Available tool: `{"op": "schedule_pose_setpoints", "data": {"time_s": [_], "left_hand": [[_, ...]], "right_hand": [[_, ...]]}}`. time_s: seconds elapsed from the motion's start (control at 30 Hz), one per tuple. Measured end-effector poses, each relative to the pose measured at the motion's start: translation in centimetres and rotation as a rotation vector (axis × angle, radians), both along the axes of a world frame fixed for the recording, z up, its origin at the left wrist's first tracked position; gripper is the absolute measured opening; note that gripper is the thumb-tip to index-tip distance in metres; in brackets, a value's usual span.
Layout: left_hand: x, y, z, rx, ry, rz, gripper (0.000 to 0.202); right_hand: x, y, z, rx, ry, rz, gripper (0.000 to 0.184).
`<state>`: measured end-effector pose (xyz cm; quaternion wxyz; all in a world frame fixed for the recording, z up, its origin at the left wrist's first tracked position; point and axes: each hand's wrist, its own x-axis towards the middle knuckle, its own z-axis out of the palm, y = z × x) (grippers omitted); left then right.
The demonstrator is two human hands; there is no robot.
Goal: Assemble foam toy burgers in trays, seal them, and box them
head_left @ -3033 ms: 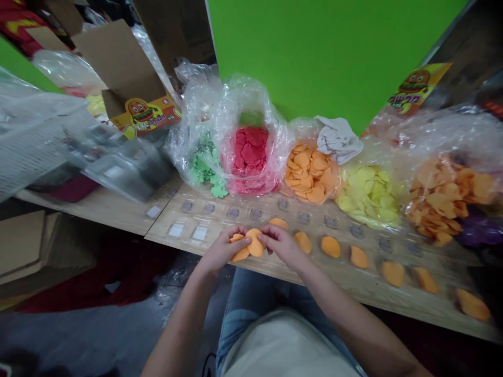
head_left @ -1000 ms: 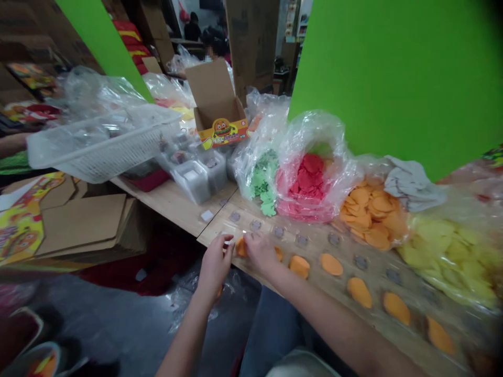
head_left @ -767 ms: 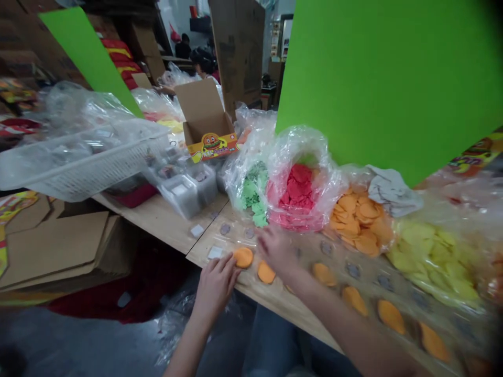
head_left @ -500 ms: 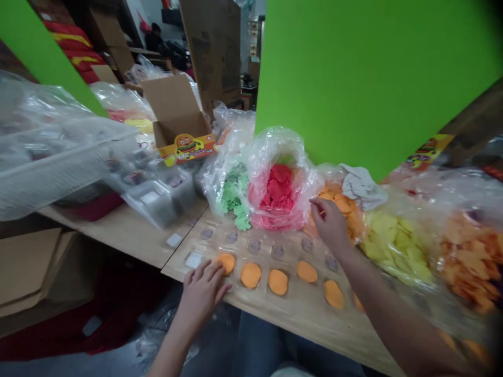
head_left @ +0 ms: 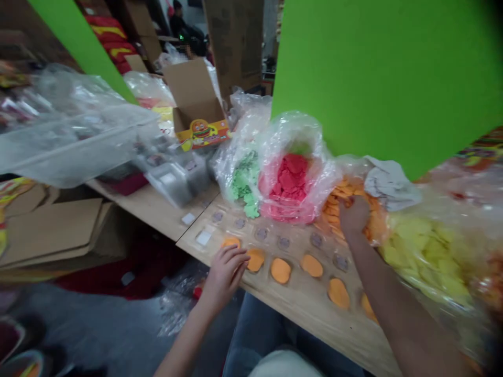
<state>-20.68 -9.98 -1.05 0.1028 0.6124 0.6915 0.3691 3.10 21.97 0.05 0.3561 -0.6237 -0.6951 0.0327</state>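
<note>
My left hand hovers at the near edge of the table, fingers stretched out over an orange round foam-like piece. Another orange piece lies just beyond its fingertips. My right hand reaches into a clear bag of orange pieces, its fingers curled among them; what they grip is hidden. Between the hands runs a row of clear plastic trays, several with an orange piece in one compartment and a small greyish round item in another. At the left end, one tray holds a white square.
Bags of red pieces, green pieces and yellow pieces line the back. A white cloth lies by the orange bag. Stacked clear trays and an opened cardboard box stand left. A green panel rises behind.
My right hand has moved from beside the red bag into the bag of orange pieces. My left hand has shifted right from the leftmost orange piece towards the second one. The view has turned slightly.
</note>
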Motion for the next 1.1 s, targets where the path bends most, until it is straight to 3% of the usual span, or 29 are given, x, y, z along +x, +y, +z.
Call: {"op": "schedule_pose_setpoints", "data": {"time_s": [0.1,0.2,0.27,0.33,0.37,0.43,0.53,0.6,0.7,0.8,0.93,1.1], "left_hand": [[3.0,1.4,0.5,-0.039,-0.436,0.019,0.02],[5.2,3.3,1.0,-0.054,-0.916,0.012,0.032],[4.7,3.5,1.1,-0.075,-1.005,0.07,0.033],[1.7,2.7,1.2,-0.112,-0.809,0.24,0.029],[-0.5,1.9,1.2,-0.136,-0.625,0.343,0.03],[-5.7,0.2,1.3,-0.163,-0.463,0.445,0.028],[-12.2,-1.2,1.3,-0.264,-0.29,0.447,0.02],[-14.2,-0.9,0.9,-0.352,-0.205,0.371,0.016],[-14.5,0.2,0.2,-0.43,-0.081,0.31,0.013],[-13.6,0.5,-0.1,-0.413,0.071,0.372,0.024],[-12.1,-0.2,0.1,-0.327,0.269,0.411,0.031],[-10.4,-1.1,-1.0,-0.297,0.599,0.337,0.03]], "right_hand": [[-0.7,-4.9,0.8,-0.077,0.166,0.182,0.037],[-4.0,-12.2,1.4,-0.513,0.479,0.758,0.032],[-6.7,-16.4,1.4,-0.698,0.531,0.947,0.027],[-8.7,-19.0,1.2,-0.748,0.498,0.998,0.033],[-9.2,-19.6,1.0,-0.746,0.466,0.997,0.037],[-9.2,-19.9,0.6,-0.742,0.401,0.984,0.038],[-7.6,-19.7,-0.1,-0.799,0.298,0.995,0.033],[-6.3,-19.8,-0.4,-0.854,0.238,1.015,0.032],[-4.8,-20.4,-0.6,-0.907,0.203,1.028,0.031],[-3.8,-20.9,-0.9,-0.909,0.211,0.973,0.03],[-3.0,-21.2,-1.3,-0.883,0.229,0.933,0.028],[-1.8,-20.8,-1.1,-0.806,0.206,0.933,0.025]]}}
